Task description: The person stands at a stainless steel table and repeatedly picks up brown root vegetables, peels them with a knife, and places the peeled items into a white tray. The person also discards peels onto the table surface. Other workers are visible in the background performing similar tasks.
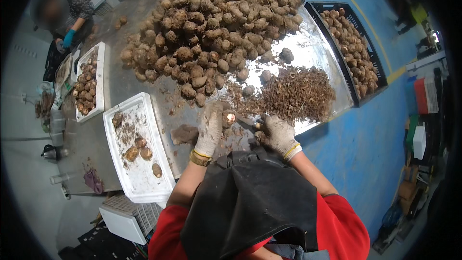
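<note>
Over the metal table's near edge, my left hand in a dirty knit glove grips a taro corm whose pale cut end faces right. My gloved right hand holds a knife by its handle, the blade pointing left towards the corm. Beyond both hands rises a large heap of unpeeled taro corms. A pile of brown trimmings lies past my right hand. Left of my left hand are a brown cloth and a white foam tray with several corms and crumbs in it.
A black crate full of corms stands at the table's right side. Another foam tray of corms lies at the left, with a purple cloth nearer. A co-worker in teal gloves is at the far left. A white basket stands below the table edge.
</note>
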